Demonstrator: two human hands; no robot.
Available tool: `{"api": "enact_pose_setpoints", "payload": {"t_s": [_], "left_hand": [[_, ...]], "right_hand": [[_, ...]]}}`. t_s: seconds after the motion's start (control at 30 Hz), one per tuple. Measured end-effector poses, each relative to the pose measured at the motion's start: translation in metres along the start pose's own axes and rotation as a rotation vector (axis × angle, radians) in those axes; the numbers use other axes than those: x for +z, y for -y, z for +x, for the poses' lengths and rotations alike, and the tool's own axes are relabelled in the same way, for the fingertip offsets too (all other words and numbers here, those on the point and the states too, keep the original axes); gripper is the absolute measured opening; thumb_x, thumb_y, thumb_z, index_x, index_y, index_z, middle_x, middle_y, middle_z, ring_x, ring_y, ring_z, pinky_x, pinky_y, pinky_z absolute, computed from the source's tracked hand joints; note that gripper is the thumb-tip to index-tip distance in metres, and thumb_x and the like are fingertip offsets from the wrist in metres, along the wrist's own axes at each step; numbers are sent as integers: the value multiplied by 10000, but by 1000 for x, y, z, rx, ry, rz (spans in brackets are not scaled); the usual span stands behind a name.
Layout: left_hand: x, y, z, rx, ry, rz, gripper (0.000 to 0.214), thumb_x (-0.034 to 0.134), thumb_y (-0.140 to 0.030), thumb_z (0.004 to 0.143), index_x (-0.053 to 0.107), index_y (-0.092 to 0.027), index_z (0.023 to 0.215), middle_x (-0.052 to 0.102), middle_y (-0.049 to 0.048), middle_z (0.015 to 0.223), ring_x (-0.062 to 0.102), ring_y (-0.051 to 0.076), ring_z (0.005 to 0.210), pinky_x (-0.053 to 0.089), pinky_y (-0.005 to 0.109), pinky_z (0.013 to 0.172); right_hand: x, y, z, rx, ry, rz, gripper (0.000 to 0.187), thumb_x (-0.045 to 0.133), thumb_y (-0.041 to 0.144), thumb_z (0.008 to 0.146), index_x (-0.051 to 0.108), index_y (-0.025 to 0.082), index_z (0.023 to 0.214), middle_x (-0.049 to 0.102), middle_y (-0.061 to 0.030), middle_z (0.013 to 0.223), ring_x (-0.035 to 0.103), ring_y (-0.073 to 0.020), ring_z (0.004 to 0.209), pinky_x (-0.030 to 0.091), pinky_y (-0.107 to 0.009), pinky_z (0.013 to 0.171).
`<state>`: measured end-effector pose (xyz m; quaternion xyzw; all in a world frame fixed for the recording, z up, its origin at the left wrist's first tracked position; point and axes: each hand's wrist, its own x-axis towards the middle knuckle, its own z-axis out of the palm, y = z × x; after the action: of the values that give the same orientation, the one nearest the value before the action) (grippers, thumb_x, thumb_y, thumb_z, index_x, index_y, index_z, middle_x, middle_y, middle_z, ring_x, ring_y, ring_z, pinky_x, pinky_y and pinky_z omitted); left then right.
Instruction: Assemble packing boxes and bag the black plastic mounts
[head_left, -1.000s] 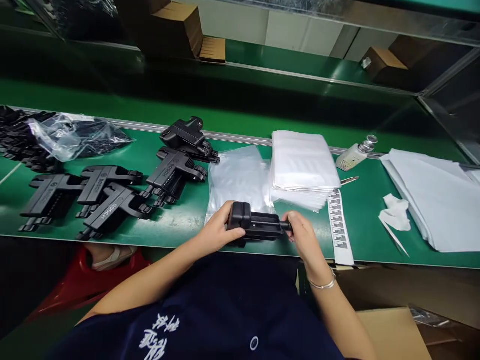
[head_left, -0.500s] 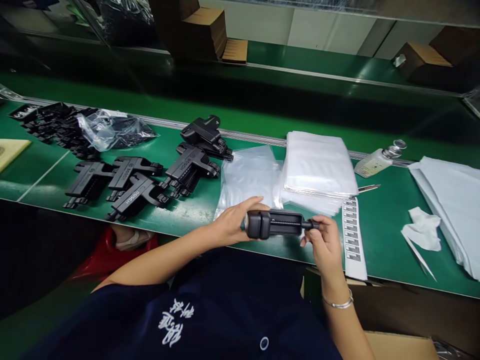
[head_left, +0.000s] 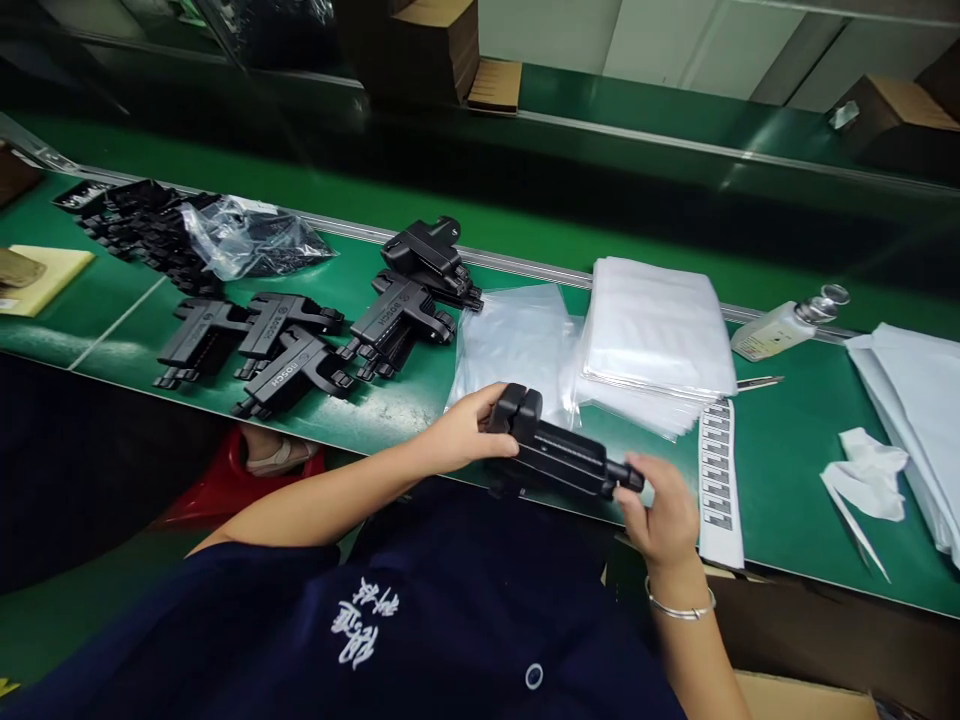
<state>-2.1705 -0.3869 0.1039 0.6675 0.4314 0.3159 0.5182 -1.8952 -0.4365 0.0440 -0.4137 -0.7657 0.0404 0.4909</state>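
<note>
I hold a black plastic clamp-like part with both hands above the near edge of the green bench. My left hand grips its thick head end. My right hand, with a bracelet at the wrist, pinches the thin rod end, which sits lower than the head. Just behind the part lies a clear plastic bag. A stack of white bags is to its right.
Several black parts lie at the left of the bench, with a bagged heap behind them. A label strip, tweezers, a small bottle, white sheets and a crumpled wipe lie to the right. Cardboard boxes stand on the far shelf.
The part has tilted, its rod end dropping toward me as my right hand moved down. My view has shifted so the bench items sit further right.
</note>
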Motion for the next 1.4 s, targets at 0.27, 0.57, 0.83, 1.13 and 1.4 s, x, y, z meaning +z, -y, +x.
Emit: {"api": "enact_pose_setpoints", "payload": {"t_s": [0.27,0.57,0.83,1.13,1.4], "left_hand": [[-7,2,-9,-89,-81,-8,743,729,-713,617,583,-170,1102,649,67,961,629,238,862,503,297,718],[-17,8,-19,13,-190,168,653,801,-594,605,599,-200,1086,673,71,1005,655,260,903,522,334,774],[-10,29,1,-76,-341,-337,629,757,-625,671,589,-158,1058,654,79,1004,611,246,974,483,326,834],[-4,18,-3,123,-283,135,718,538,-771,763,523,-169,1154,636,86,1030,609,238,925,474,343,815],[9,13,12,91,-307,51,670,522,-746,794,520,-171,1138,632,91,1046,608,249,977,476,347,841]], "right_hand": [[9,25,16,229,104,182,191,410,285,968,565,232,1067,583,-2,741,534,-140,626,439,-270,583],[24,19,24,939,233,976,399,480,601,900,583,228,999,410,69,557,386,-100,478,405,-237,490],[44,29,22,743,64,687,265,636,460,849,673,233,982,582,-31,894,567,-166,797,478,-285,667],[60,10,16,870,-91,650,314,624,509,836,639,202,773,574,-11,772,522,-154,752,426,-291,720],[59,4,9,831,-75,625,370,535,547,888,623,196,809,606,-27,794,543,-165,765,433,-291,718]]}}
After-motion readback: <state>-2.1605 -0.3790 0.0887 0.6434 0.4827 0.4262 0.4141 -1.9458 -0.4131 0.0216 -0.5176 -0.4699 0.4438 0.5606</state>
